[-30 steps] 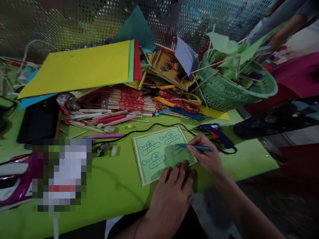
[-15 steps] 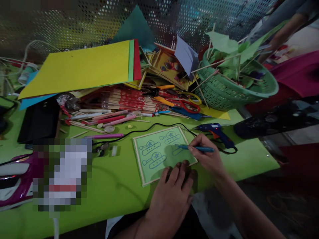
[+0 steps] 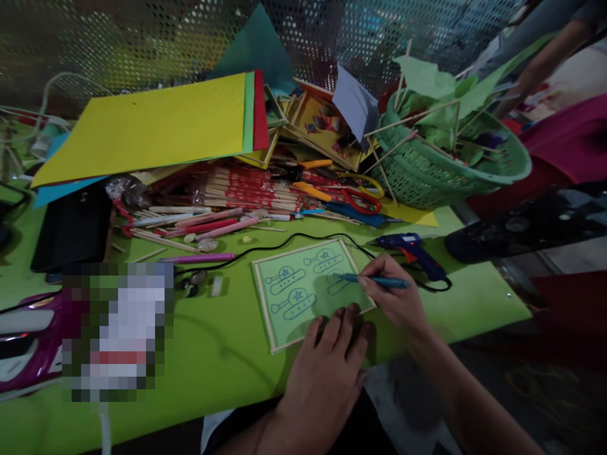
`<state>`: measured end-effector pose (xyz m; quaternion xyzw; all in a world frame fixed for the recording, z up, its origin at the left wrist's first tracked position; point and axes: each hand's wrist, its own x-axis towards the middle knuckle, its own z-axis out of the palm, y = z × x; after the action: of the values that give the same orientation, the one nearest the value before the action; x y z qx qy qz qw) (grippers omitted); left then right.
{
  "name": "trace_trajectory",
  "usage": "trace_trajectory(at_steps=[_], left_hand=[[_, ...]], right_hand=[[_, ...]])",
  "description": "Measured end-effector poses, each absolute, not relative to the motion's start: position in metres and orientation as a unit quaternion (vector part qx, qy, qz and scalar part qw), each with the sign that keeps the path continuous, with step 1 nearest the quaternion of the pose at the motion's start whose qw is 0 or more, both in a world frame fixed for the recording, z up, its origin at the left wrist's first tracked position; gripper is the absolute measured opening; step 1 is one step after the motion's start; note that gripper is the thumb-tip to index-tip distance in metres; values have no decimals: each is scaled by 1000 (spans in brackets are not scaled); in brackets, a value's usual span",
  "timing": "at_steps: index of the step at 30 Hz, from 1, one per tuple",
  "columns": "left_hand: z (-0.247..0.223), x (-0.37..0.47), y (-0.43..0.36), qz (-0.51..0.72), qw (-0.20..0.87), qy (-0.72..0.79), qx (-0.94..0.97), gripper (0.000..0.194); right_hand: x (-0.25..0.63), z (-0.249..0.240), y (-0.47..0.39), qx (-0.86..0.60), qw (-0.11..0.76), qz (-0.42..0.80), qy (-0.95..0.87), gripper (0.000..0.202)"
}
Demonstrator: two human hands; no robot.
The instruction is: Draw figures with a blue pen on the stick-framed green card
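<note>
A green card (image 3: 256,278) edged with thin wooden sticks lies on the bright green table. Several blue tank-like drawings with stars show on it. My right hand (image 3: 396,300) grips a blue marker pen (image 3: 379,281), its tip at a partly outlined drawing on the card's right side. Flat across the card's lower edge rests my left hand (image 3: 327,360), fingers stretched out and somewhat apart, nothing in it. Just beyond my right hand lies a blue glue gun (image 3: 403,243) with an orange trigger.
Coloured paper sheets (image 3: 156,123), bundled sticks (image 3: 251,189), pens and scissors (image 3: 363,199) crowd the table's back. A green basket (image 3: 441,164) stands at the back right. A black phone (image 3: 71,227) and a pixelated object (image 3: 126,328) are on the left. Another person's arm (image 3: 550,63) appears top right.
The marker's tip has shifted very slightly left and up over the drawing on the right. My left hand stays in place on the card.
</note>
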<state>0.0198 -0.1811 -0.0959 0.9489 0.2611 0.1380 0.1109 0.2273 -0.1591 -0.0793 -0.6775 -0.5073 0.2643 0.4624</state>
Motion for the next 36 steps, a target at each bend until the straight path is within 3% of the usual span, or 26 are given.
trace_trajectory(at_steps=[36], left_hand=[[-97, 20, -181, 136, 108, 262, 949, 64]], right_hand=[[221, -75, -156, -652, 459, 287, -530, 14]])
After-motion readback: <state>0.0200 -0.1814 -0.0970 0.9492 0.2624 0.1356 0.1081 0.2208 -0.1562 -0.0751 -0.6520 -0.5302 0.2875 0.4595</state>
